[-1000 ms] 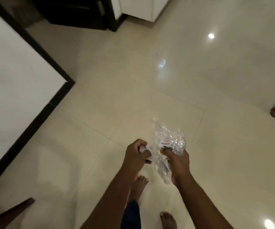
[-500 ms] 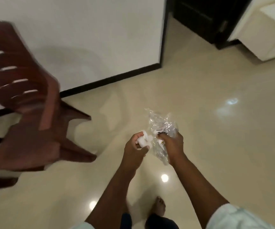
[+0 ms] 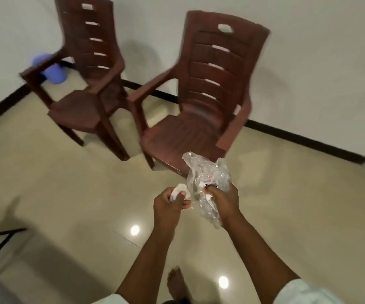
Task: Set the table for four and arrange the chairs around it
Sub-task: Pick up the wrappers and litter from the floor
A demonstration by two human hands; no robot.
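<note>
Bag (image 3: 208, 174) pinched in our right hand (image 3: 224, 199), long axis upright, left hand (image 3: 168, 205) gripping tissue (image 3: 180, 190), chairs (image 3: 201, 99) beyond.

Nothing readable here, honestly. The crinkled clear plastic bag (image 3: 208, 178) has some small red and black print on it, but it's way too tiny and blurry to make out a single letter. No labels anywhere else either.

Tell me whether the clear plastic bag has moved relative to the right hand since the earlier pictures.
No. The clear plastic bag stays pinched in the right hand, beside the left hand; only the camera's view swung toward the chairs.
</note>
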